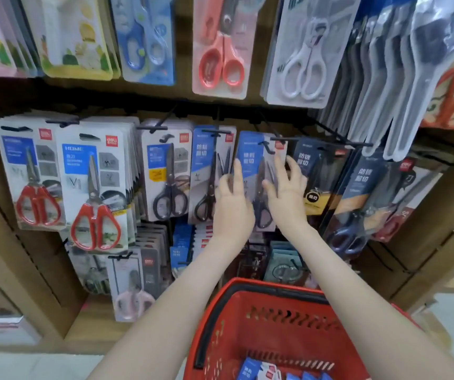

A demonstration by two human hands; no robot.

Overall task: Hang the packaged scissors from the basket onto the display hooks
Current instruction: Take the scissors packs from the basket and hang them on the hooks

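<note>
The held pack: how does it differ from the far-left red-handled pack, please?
The held pack has a blue-topped card, dark handles; the far-left pack a white-topped card, red handles. The left hand and right hand grip the held pack; the far-left pack hangs untouched. Both hold scissors.

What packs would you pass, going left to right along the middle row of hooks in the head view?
first red-handled pack → second red-handled pack → black-handled pack → blue-topped pack → held pack, between left hand and right hand → yellow-patch pack → dark blue pack
</note>
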